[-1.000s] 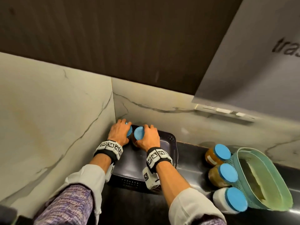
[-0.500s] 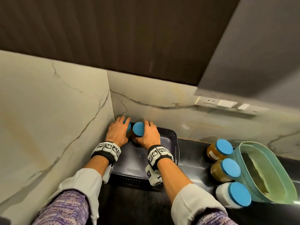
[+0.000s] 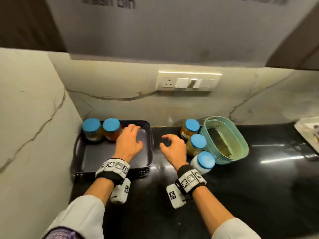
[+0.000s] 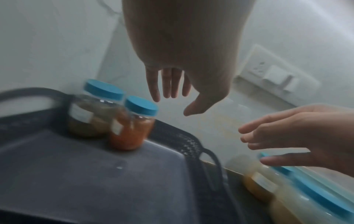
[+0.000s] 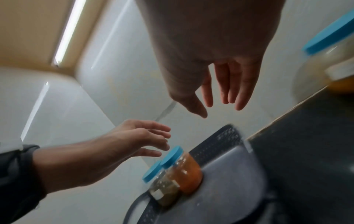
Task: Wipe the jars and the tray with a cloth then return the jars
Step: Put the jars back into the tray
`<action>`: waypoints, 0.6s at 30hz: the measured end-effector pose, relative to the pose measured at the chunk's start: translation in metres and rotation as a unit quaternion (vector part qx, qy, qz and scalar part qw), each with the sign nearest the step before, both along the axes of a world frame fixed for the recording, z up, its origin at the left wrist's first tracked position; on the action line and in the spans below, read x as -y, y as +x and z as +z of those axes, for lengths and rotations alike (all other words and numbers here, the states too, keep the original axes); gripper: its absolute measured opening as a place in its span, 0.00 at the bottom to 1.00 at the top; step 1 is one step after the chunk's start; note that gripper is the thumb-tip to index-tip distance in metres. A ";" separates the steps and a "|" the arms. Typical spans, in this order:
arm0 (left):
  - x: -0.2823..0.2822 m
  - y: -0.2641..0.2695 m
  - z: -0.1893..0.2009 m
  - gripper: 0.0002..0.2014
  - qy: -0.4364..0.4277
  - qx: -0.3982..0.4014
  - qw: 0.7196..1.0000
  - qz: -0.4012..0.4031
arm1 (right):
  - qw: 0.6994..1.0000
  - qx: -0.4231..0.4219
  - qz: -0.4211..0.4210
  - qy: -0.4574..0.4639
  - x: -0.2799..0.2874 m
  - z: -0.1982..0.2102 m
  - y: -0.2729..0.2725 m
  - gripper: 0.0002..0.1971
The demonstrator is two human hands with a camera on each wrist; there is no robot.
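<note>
Both hands, left hand (image 3: 128,144) and right hand (image 3: 174,149), are hovering wide and empty; the three o'clock jars (image 3: 196,144), likely rigid and slippery, are best gripped round the body.

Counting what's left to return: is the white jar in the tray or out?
Out. The white jar stands on the black counter beside the green basket, right of the tray.

Blue lids capped the jars (image 3: 101,130); the tray (image 3: 110,156) was dark grey, the basket (image 3: 241,145) at three o'clock teal, the counter (image 3: 241,195) black.
</note>
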State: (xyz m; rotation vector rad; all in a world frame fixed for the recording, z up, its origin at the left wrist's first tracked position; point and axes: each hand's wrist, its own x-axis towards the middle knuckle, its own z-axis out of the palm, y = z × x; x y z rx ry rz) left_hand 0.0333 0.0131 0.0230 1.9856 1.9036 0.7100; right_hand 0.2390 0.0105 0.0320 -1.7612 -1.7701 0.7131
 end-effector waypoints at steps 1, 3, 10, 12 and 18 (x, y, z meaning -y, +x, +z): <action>0.000 0.022 0.003 0.29 -0.001 0.002 1.000 -0.030 | 1.000 0.002 -0.020 0.004 0.005 0.003 0.020 0.16; -0.003 0.068 0.009 0.28 -0.025 -0.003 0.997 -0.072 | 0.998 0.011 -0.055 0.011 0.014 0.010 0.059 0.15; -0.040 0.171 0.009 0.33 -0.074 -0.098 0.979 -0.163 | 0.990 0.093 -0.110 -0.010 -0.004 0.011 0.144 0.24; -0.060 0.189 0.013 0.35 -0.070 -0.131 0.974 -0.174 | 0.987 0.141 -0.071 -0.030 -0.018 0.006 0.151 0.31; -0.120 0.218 0.010 0.38 -0.067 -0.256 0.942 -0.208 | 0.972 0.227 0.038 -0.050 -0.048 -0.016 0.152 0.36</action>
